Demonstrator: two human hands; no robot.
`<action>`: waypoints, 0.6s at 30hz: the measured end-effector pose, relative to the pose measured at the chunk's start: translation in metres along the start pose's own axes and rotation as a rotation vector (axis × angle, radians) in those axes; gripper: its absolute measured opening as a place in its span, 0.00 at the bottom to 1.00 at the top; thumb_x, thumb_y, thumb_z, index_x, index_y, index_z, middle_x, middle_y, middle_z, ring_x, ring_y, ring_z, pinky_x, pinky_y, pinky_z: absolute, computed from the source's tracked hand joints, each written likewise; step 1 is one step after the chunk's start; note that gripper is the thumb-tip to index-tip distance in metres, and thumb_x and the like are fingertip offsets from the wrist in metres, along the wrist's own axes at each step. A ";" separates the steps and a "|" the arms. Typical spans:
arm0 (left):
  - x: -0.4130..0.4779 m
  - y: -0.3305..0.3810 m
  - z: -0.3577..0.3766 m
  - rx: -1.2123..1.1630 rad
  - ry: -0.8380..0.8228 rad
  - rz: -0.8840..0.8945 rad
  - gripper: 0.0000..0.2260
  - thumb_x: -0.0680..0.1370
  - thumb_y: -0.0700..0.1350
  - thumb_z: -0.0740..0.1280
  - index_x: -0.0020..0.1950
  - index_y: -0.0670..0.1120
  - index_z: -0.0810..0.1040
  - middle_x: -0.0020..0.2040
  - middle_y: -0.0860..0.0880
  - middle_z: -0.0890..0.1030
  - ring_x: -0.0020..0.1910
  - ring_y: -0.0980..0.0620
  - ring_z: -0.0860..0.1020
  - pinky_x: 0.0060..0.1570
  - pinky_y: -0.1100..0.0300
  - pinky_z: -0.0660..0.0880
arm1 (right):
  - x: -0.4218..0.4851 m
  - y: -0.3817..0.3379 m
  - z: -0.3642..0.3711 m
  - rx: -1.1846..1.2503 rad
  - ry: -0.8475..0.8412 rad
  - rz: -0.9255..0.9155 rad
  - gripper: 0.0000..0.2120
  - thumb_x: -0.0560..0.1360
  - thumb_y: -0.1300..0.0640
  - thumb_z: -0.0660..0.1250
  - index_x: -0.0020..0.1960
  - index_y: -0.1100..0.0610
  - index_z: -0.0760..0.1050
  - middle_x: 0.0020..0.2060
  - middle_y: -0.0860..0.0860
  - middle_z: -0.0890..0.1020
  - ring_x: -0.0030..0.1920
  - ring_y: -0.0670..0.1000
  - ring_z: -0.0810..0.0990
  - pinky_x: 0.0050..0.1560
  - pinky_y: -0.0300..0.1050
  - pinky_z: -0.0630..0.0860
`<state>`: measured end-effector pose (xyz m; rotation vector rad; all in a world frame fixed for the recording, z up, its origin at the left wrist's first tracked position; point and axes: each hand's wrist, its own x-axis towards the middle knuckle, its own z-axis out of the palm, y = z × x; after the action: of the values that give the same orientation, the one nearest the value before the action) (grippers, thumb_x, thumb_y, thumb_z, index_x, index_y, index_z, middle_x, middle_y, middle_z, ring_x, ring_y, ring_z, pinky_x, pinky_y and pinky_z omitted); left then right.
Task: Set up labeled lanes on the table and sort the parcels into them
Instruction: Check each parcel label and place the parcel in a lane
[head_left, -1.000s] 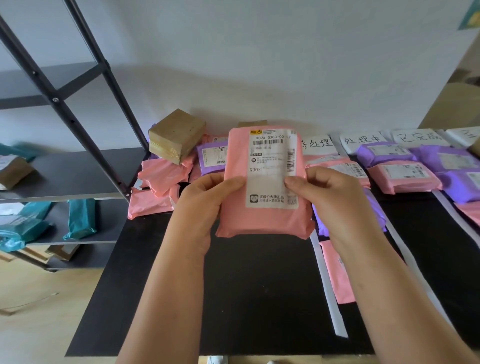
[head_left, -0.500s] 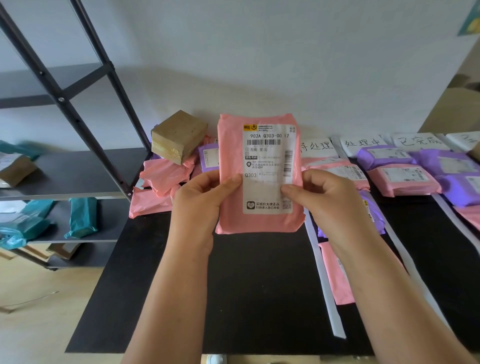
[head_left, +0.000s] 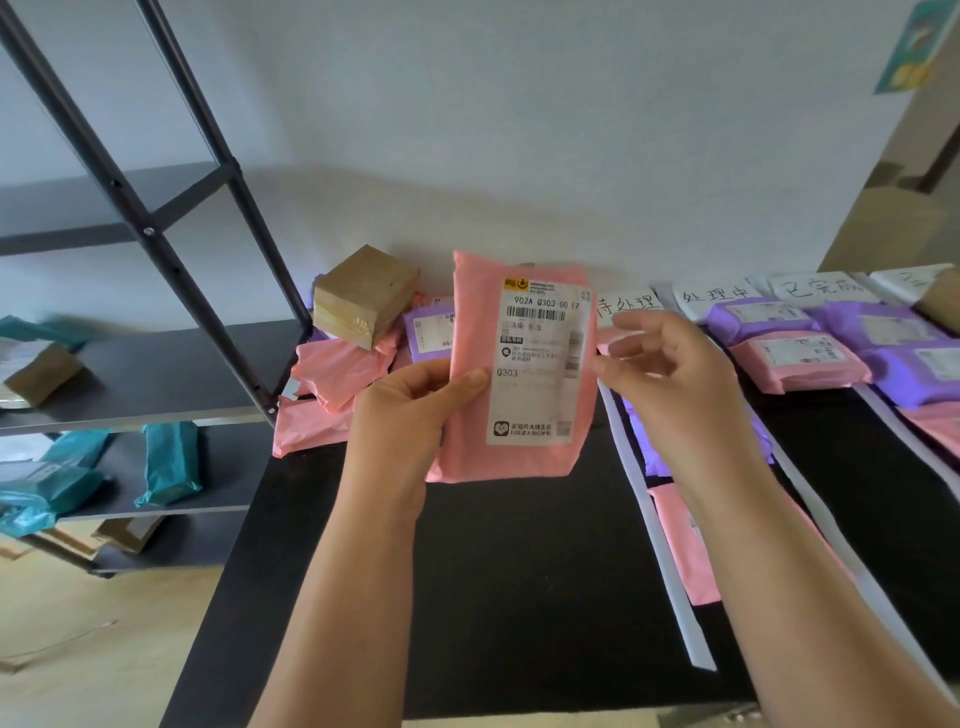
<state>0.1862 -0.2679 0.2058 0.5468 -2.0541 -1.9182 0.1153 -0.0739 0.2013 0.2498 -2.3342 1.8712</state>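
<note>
- The left hand (head_left: 410, 410) grips a pink parcel (head_left: 519, 460) by its left edge, thumb across the front. It holds the parcel upright above the black table (head_left: 519, 597), with the white shipping label (head_left: 540, 364) facing the person.
- The right hand (head_left: 670, 384) hangs just beside the parcel's right edge, its fingers (head_left: 641, 326) loosely curled and grasping nothing. Whether the thumb tip touches the edge, I cannot tell.
- At the table's far left, a brown box (head_left: 366, 293) sits on a heap of pink parcels (head_left: 337, 366).
- To the right, white strips (head_left: 670, 561) mark lanes headed by handwritten paper signs (head_left: 628, 306), with purple parcels (head_left: 758, 319) lying in them.
- Teal parcels (head_left: 171, 462) lie on the dark shelf (head_left: 156, 374) at the left.
</note>
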 end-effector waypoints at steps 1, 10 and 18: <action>-0.002 0.000 -0.004 0.020 -0.010 -0.005 0.05 0.74 0.47 0.74 0.49 0.50 0.86 0.45 0.53 0.87 0.45 0.53 0.85 0.50 0.53 0.79 | -0.002 -0.002 -0.001 -0.023 0.020 -0.014 0.16 0.74 0.55 0.73 0.61 0.47 0.77 0.48 0.41 0.82 0.50 0.40 0.80 0.43 0.31 0.71; -0.033 -0.014 -0.035 0.184 -0.119 -0.015 0.07 0.76 0.50 0.72 0.41 0.62 0.86 0.41 0.58 0.86 0.38 0.59 0.85 0.39 0.63 0.77 | -0.041 -0.009 0.014 -0.385 -0.090 -0.151 0.19 0.79 0.51 0.68 0.69 0.47 0.76 0.63 0.44 0.80 0.67 0.49 0.75 0.70 0.60 0.67; -0.051 -0.043 -0.029 0.261 -0.202 -0.094 0.04 0.77 0.51 0.71 0.45 0.59 0.85 0.40 0.61 0.85 0.37 0.61 0.83 0.39 0.63 0.75 | -0.089 0.012 -0.002 -0.385 -0.038 -0.023 0.04 0.75 0.52 0.72 0.49 0.45 0.84 0.41 0.35 0.82 0.48 0.36 0.79 0.53 0.40 0.76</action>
<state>0.2483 -0.2731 0.1684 0.5330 -2.4706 -1.8330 0.2002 -0.0653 0.1717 0.2656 -2.6392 1.3764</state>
